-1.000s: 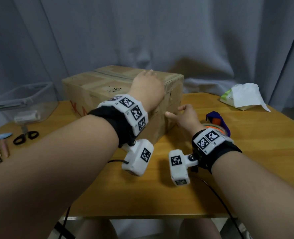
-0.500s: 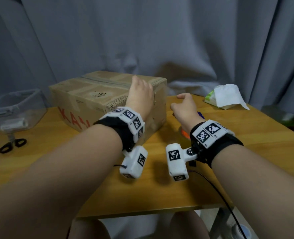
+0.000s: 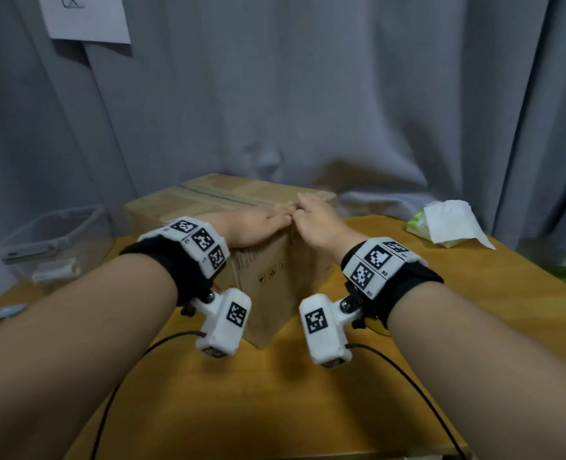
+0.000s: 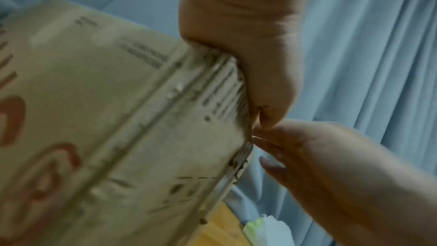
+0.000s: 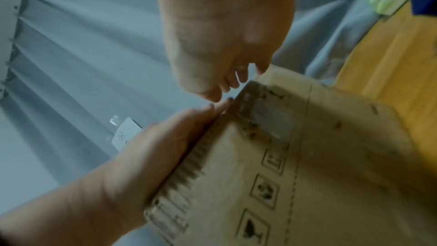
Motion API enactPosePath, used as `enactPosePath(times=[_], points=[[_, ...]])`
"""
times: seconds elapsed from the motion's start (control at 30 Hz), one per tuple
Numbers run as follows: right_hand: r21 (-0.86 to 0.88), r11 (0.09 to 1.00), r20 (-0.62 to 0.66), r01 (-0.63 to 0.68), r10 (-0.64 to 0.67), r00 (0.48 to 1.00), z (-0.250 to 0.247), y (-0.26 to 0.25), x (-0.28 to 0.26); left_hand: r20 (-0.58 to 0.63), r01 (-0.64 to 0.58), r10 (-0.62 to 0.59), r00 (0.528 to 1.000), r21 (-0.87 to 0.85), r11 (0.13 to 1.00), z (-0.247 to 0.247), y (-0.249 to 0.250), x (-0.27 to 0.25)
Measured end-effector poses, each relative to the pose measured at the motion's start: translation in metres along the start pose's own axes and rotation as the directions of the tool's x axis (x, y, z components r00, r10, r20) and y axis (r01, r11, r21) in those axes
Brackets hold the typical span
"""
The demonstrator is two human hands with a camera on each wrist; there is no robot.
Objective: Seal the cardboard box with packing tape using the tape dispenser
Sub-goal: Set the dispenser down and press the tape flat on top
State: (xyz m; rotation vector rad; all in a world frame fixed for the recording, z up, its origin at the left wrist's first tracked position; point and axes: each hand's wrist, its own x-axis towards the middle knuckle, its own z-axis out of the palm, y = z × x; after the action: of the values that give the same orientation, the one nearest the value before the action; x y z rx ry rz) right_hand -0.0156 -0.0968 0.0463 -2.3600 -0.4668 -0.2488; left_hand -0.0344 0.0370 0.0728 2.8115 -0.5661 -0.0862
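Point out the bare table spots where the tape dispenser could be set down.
The table is bare in front, between the cardboard box and the near edge, though cables cross it. It is also bare between the box and the tissue pack. The left is crowded by the plastic bin. Both hands rest on the box top.

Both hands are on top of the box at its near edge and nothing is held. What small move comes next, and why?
Probably the right hand leaves the cardboard box to fetch the tape dispenser, which the head view does not show, while the left hand lies flat on the flaps. Both hands are empty, and the top seam looks closed, so tape is what's missing.
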Motion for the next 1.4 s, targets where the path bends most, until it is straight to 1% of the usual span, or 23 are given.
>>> enactPosePath(times=[0.07, 0.13, 0.2, 0.27, 0.33, 0.4, 0.43, 0.5, 0.6, 0.67, 0.73, 0.83, 0.9, 0.97, 1.03, 1.07, 1.1, 1.17, 1.2, 1.27, 1.3, 1.33, 1.4], points=[[-0.079, 0.997, 0.034, -0.024, 0.027, 0.999, 0.007, -0.005, 0.008, 0.033, 0.023, -0.022, 0.999, -0.037, 0.999, -0.001, -0.006, 0.013], [-0.205, 0.976, 0.036, -0.070, 0.079, 0.996, 0.005, -0.007, 0.014, 0.097, 0.030, -0.028, 0.995, -0.013, 0.999, -0.008, -0.019, 0.021], [-0.312, 0.940, 0.027, -0.136, 0.152, 0.988, 0.001, -0.013, 0.021, 0.149, 0.075, -0.077, 0.986, 0.020, 0.997, -0.016, -0.043, 0.022], [-0.379, 0.905, 0.019, -0.194, 0.217, 0.976, 0.001, -0.022, 0.026, 0.144, 0.133, -0.141, 0.979, 0.070, 0.989, -0.024, -0.068, 0.022], [-0.428, 0.872, 0.026, -0.237, 0.274, 0.961, 0.009, -0.026, 0.031, 0.126, 0.136, -0.145, 0.981, 0.078, 0.988, -0.028, -0.084, 0.022], [-0.466, 0.837, 0.065, -0.285, 0.353, 0.933, 0.017, -0.025, 0.032, 0.119, 0.134, -0.142, 0.983, 0.074, 0.988, -0.027, -0.090, 0.024], [-0.451, 0.841, 0.106, -0.298, 0.382, 0.918, 0.018, -0.024, 0.031, 0.113, 0.138, -0.147, 0.983, 0.082, 0.987, -0.026, -0.090, 0.025], [-0.326, 0.889, 0.193, -0.323, 0.397, 0.897, 0.014, -0.021, 0.026, 0.093, 0.149, -0.159, 0.983, 0.104, 0.983, -0.022, -0.088, 0.026], [-0.190, 0.925, 0.221, -0.328, 0.366, 0.904, 0.009, -0.021, 0.021, 0.056, 0.152, -0.159, 0.986, 0.101, 0.983, -0.017, -0.084, 0.023], [-0.179, 0.930, 0.229, -0.322, 0.358, 0.905, 0.010, -0.017, 0.026, 0.051, 0.122, -0.125, 0.991, 0.058, 0.991, -0.017, -0.079, 0.016], [-0.179, 0.931, 0.249, -0.318, 0.356, 0.901, 0.006, -0.011, 0.031, 0.080, 0.030, -0.034, 0.996, 0.049, 0.998, -0.022, -0.079, 0.007], [-0.183, 0.936, 0.287, -0.301, 0.344, 0.894, -0.006, 0.002, 0.036, 0.192, -0.153, 0.120, 0.974, 0.168, 0.974, -0.030, -0.084, -0.008], [-0.204, 0.939, 0.302, -0.277, 0.330, 0.894, -0.014, 0.010, 0.041, 0.229, -0.193, 0.129, 0.965, 0.281, 0.940, -0.029, -0.083, -0.009], [-0.265, 0.930, 0.294, -0.256, 0.330, 0.897, -0.021, 0.012, 0.046, 0.160, -0.146, 0.096, 0.982, 0.340, 0.929, -0.020, -0.072, -0.004], [-0.303, 0.898, 0.215, -0.320, 0.392, 0.895, -0.029, 0.013, 0.054, 0.052, -0.062, 0.047, 0.998, 0.367, 0.928, -0.008, -0.048, 0.004], [-0.335, 0.884, 0.165, -0.327, 0.396, 0.903, -0.032, 0.011, 0.057, 0.009, -0.018, 0.016, 1.000, 0.376, 0.926, 0.000, -0.034, 0.011], [-0.394, 0.868, 0.149, -0.301, 0.383, 0.911, -0.036, 0.010, 0.060, -0.028, 0.025, -0.015, 0.999, 0.382, 0.924, 0.009, -0.019, 0.017], [-0.494, 0.838, 0.170, -0.230, 0.353, 0.920, -0.040, 0.013, 0.067, -0.081, 0.091, -0.066, 0.995, 0.356, 0.930, 0.024, 0.007, 0.033], [-0.493, 0.840, 0.180, -0.225, 0.352, 0.919, -0.039, 0.016, 0.071, -0.090, 0.086, -0.062, 0.994, 0.299, 0.950, 0.026, 0.016, 0.041], [-0.404, 0.871, 0.154, -0.279, 0.365, 0.918, -0.039, 0.018, 0.070, -0.044, -0.002, 0.006, 0.999, 0.080, 0.997, 0.017, 0.021, 0.052], [-0.389, 0.875, 0.148, -0.289, 0.369, 0.918, -0.040, 0.016, 0.070, -0.005, -0.037, 0.037, 0.999, -0.029, 0.999, 0.010, 0.018, 0.056], [-0.400, 0.868, 0.156, -0.294, 0.381, 0.911, -0.040, 0.016, 0.067, 0.026, -0.042, 0.044, 0.999, -0.077, 0.996, 0.004, 0.011, 0.059], [-0.437, 0.854, 0.173, -0.284, 0.389, 0.905, -0.040, 0.015, 0.066, 0.083, 0.019, -0.021, 0.996, 0.020, 1.000, -0.005, -0.009, 0.061]])
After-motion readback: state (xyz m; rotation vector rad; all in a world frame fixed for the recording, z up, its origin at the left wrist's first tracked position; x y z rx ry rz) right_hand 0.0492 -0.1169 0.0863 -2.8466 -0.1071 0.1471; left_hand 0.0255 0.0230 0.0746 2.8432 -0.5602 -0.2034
